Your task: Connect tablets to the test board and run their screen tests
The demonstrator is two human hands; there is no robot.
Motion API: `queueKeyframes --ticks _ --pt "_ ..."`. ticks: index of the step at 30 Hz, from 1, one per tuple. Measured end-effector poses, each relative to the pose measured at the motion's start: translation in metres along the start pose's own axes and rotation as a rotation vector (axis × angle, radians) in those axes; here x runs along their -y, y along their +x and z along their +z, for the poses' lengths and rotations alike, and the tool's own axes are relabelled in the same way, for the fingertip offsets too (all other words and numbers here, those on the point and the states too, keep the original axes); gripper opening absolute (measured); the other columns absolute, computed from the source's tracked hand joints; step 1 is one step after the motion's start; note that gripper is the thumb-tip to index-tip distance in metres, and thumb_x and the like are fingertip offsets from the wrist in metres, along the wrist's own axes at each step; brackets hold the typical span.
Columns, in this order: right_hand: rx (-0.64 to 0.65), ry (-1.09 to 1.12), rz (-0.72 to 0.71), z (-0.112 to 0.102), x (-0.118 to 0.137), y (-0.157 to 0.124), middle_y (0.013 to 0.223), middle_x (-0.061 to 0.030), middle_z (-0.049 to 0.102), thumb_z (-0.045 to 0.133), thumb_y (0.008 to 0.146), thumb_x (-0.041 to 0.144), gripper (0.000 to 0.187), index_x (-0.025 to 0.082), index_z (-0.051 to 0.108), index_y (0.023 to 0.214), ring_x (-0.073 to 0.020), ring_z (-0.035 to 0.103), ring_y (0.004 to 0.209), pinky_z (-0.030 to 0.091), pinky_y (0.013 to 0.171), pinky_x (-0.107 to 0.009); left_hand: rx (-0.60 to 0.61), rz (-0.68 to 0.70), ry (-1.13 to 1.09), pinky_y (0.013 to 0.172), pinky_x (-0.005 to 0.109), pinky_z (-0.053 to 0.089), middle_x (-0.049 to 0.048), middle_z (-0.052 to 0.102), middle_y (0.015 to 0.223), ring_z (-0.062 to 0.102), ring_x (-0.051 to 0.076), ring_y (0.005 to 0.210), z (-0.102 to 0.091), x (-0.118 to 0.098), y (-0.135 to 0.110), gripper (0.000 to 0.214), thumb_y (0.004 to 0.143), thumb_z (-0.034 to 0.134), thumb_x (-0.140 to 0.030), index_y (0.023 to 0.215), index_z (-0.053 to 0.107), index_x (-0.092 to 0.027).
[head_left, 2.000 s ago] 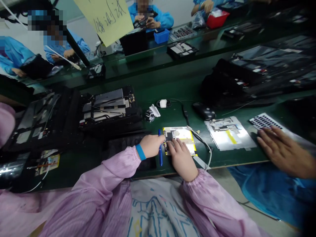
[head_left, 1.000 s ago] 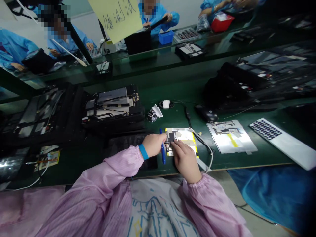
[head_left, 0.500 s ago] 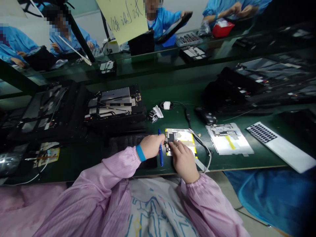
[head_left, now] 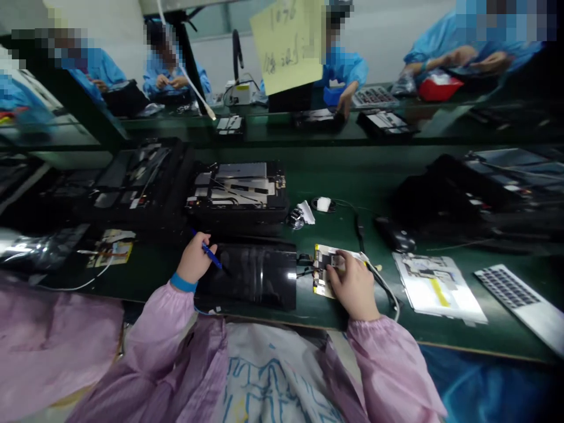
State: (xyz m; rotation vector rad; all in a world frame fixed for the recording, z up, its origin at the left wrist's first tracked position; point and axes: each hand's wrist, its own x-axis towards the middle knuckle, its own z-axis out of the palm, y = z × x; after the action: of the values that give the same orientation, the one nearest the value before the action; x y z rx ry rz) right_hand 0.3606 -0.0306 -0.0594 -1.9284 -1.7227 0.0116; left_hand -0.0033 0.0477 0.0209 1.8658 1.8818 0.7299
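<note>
My left hand (head_left: 192, 259) is closed around a blue pen (head_left: 213, 257), over the left end of a dark glossy screen panel (head_left: 255, 273). The screen lies flat at the front of the bench. Short dark cables (head_left: 304, 259) run from its right edge to a circuit board with a white, yellow-edged battery pack (head_left: 323, 286). My right hand (head_left: 356, 285) rests on that board, thumb and fingers curled against its dark middle part. The hand hides much of the battery pack. A grey cable (head_left: 390, 288) passes just right of this hand.
A silver plate with parts (head_left: 425, 288) and a white keyboard (head_left: 520, 299) lie to the right. Behind are a black mouse (head_left: 396, 235), a coiled cable (head_left: 324, 204) and stacked open device housings (head_left: 240, 188). People in blue work across the bench.
My left hand has moved left with the pen, away from the board and over the screen, uncovering it. My right hand stays on the board, its fingers more curled. The view has shifted left.
</note>
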Motion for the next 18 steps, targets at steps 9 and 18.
queueKeyframes --ticks 9,18 --pt "-0.005 -0.144 -0.088 0.001 -0.001 -0.008 0.090 -0.0177 0.064 0.039 0.087 0.051 0.055 0.008 0.055 0.116 -0.0315 0.057 0.087 0.043 0.069 -0.040 -0.014 -0.126 -0.342 0.084 0.031 0.044 0.0047 0.064 0.095 0.060 0.015 0.084 0.012 0.009 0.003 0.021 0.070 0.061 -0.018 0.070 0.040 -0.020" --pt "0.043 -0.098 -0.040 0.003 -0.006 -0.006 0.088 -0.0181 0.064 0.037 0.083 0.062 0.071 0.007 0.053 0.125 -0.0327 0.059 0.080 0.045 0.068 -0.043 0.007 -0.231 -0.667 0.070 0.026 0.042 -0.0043 0.055 0.065 0.053 0.010 0.065 0.008 0.013 -0.008 0.021 0.068 0.064 -0.018 0.067 0.042 -0.018"
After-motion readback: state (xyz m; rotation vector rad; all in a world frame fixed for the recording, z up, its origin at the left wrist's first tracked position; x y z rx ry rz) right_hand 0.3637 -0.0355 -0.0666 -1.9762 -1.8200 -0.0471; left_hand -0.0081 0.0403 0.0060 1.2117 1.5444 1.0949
